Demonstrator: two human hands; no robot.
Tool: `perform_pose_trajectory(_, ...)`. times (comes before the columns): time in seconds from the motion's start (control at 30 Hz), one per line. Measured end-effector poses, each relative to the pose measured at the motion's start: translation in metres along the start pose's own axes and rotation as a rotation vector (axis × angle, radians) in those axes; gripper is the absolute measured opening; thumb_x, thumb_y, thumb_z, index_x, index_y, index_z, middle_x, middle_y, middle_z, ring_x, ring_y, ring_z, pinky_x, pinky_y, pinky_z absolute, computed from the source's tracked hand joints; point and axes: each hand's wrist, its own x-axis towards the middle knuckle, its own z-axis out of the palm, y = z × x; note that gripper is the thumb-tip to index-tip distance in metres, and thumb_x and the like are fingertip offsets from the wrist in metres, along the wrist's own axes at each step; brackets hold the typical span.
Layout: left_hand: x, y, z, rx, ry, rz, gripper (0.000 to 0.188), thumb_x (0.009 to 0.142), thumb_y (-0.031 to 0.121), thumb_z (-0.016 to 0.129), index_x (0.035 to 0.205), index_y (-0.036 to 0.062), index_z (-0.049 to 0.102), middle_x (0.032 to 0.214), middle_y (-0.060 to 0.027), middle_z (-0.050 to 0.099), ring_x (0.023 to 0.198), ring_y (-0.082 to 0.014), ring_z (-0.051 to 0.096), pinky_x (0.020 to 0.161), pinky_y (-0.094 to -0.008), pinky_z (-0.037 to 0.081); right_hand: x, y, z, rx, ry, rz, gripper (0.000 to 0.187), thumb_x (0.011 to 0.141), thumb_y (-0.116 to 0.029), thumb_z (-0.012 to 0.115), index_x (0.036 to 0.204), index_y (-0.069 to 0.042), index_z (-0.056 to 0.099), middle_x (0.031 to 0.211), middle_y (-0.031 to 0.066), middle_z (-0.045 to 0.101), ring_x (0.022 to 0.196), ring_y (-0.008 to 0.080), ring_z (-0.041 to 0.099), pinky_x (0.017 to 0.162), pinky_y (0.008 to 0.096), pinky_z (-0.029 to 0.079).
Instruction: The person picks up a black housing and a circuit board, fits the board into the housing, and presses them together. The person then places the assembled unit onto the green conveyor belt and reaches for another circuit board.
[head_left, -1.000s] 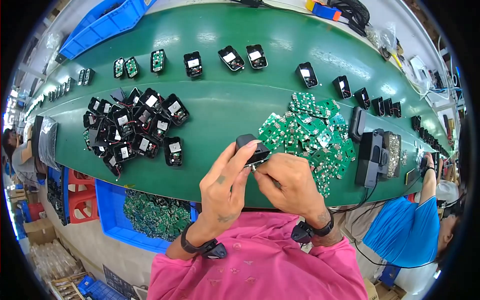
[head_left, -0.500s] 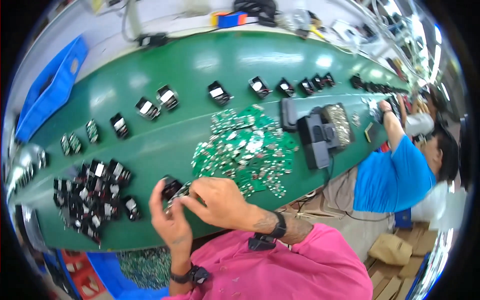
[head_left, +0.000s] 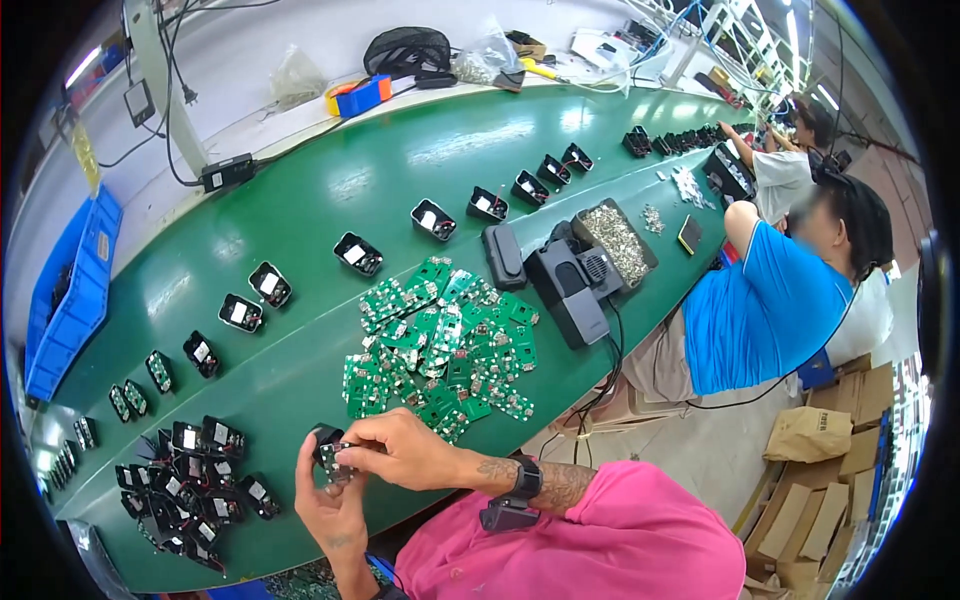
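In front of me, near the table's front edge, my left hand is closed around a small black plastic housing. The fingers of my right hand pinch a small green circuit board at the housing's open side. Whether the board sits fully inside cannot be seen, as fingers cover part of it. Just beyond my hands lies a loose pile of green circuit boards. To the left is a heap of black housings with white labels and wires.
A row of black housings crosses the green table. Right of the boards stand a black device with a cable and a tray of small metal parts. A blue bin is far left. A co-worker in blue sits at right.
My view has shifted, so the table things sit elsewhere in the picture. My hands still hold the board and housing together. The co-worker's outstretched arm has drawn back and bent.
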Motion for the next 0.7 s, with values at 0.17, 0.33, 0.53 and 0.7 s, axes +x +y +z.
perform_pose_trajectory(0.17, 0.0, -0.013, -0.005, 0.132, 0.013, -0.011, 0.06, 0.085, -0.013, 0.06, 0.142, -0.0039, 0.044, 0.121, -0.0131, 0.061, 0.084, -0.0149, 0.068, 0.075, -0.0251, 0.058, 0.007, -0.008, -0.019, 0.088, -0.152, 0.229, 0.026, 0.093, -0.019, 0.067, 0.081, 0.004, 0.064, 0.062, 0.0132, 0.061, 0.054, 0.0223, 0.058, 0.054, 0.0344, 0.046)
perform_pose_trajectory(0.33, 0.001, -0.014, 0.007, 0.25, 0.137, 0.091, 0.047, 0.09, -0.007, 0.058, 0.137, -0.0037, 0.052, 0.119, -0.0127, 0.064, 0.093, -0.0161, 0.067, 0.078, -0.0254, 0.056, 0.003, -0.015, -0.015, -0.189, -0.182, 0.043, 0.031, 0.092, -0.023, 0.066, 0.075, 0.001, 0.061, 0.063, 0.0175, 0.06, 0.057, 0.0327, 0.06, 0.054, 0.0418, 0.044)
perform_pose_trajectory(0.53, -0.004, -0.011, 0.008, 0.304, 0.191, 0.078, 0.043, 0.093, -0.003, 0.056, 0.136, -0.0031, 0.054, 0.124, -0.0122, 0.064, 0.106, -0.0182, 0.064, 0.09, -0.0285, 0.052, -0.007, 0.0, -0.001, -0.108, -0.18, -0.033, 0.027, 0.097, -0.023, 0.06, 0.08, -0.002, 0.061, 0.069, 0.0134, 0.062, 0.062, 0.0338, 0.063, 0.056, 0.0435, 0.048)
perform_pose_trajectory(0.7, 0.004, -0.004, 0.01, 0.441, 0.147, 0.066, 0.05, 0.084, -0.013, 0.048, 0.131, 0.0004, 0.06, 0.118, -0.0132, 0.069, 0.102, -0.0151, 0.065, 0.084, -0.029, 0.053, -0.004, -0.016, -0.013, -0.424, -0.09, -0.035, 0.025, 0.094, -0.021, 0.065, 0.076, -0.003, 0.063, 0.066, 0.0136, 0.06, 0.054, 0.0294, 0.059, 0.05, 0.0391, 0.044)
